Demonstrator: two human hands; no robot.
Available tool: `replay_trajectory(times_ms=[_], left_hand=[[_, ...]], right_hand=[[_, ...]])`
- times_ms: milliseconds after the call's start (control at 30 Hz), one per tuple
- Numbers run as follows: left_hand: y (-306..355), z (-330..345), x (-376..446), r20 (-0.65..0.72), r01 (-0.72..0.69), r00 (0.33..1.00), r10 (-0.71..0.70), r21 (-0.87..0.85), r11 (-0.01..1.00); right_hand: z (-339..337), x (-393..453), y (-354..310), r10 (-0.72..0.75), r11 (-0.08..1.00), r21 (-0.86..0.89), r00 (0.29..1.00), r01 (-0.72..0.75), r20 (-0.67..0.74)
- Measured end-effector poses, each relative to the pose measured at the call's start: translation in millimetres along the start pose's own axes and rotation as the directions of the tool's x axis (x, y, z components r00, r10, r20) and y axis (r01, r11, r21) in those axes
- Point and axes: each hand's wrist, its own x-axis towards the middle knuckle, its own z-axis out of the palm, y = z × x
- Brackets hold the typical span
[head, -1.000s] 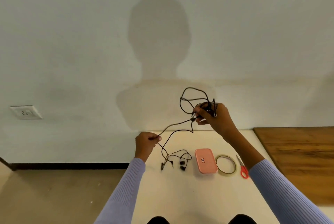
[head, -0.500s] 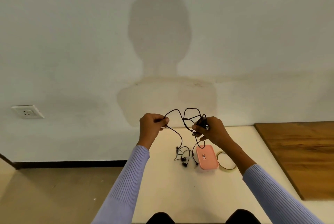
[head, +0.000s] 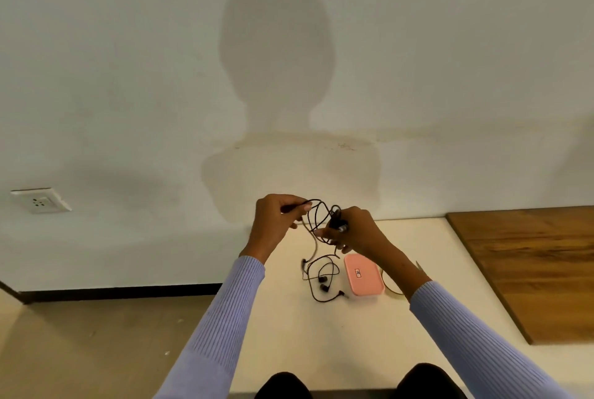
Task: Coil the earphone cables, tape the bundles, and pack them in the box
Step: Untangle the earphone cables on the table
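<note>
Both hands are raised above the white table (head: 289, 328) with a black earphone cable (head: 316, 221) looped between them. My left hand (head: 274, 221) pinches one strand of it. My right hand (head: 356, 233) grips the gathered loops of the coil. A loose tail of the cable hangs down toward the table. A second black earphone set (head: 323, 279) lies uncoiled on the table below my hands. The closed pink box (head: 363, 274) sits just right of it. A roll of tape (head: 390, 284) lies behind my right forearm, mostly hidden.
A dark wooden board (head: 530, 270) lies at the right of the table. The table's far edge meets a white wall. A wall socket (head: 40, 200) is at the left, above a grey floor. My knees show at the bottom edge.
My right hand came down from its raised position and my left hand rose to meet it. The hands are now close together, the long stretch of cable drawn into loops.
</note>
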Motion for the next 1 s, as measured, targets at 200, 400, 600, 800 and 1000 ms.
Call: replay_trajectory(times_ms=[200, 400, 600, 800, 1000], left_hand=[[3, 9, -3, 0.069, 0.132, 0.991, -0.115, -0.338, 0.932], [-24, 7, -15, 0.157, 0.204, 0.97, -0.183, -0.129, 0.971], [-39, 30, -29, 0.177, 0.275, 0.948, -0.266, -0.03, 0.961], [-44, 26, -32, 0.061, 0.319, 0.948, -0.313, -0.163, 0.934], [-67, 2, -37, -0.034, 0.424, 0.897, -0.441, -0.212, 0.88]], right_hand=[[17, 12, 0, 0.064, 0.995, 0.077, 0.998, -0.063, -0.011], [8, 11, -3, 0.065, 0.981, 0.188, 0.992, -0.044, -0.106], [7, 10, -8, 0.001, 0.976, 0.215, 0.993, 0.024, -0.117], [-8, 9, -1, 0.039, 0.975, 0.22, 0.998, -0.027, -0.053], [-30, 4, 21, 0.138, 0.961, 0.256, 0.983, -0.102, -0.125]])
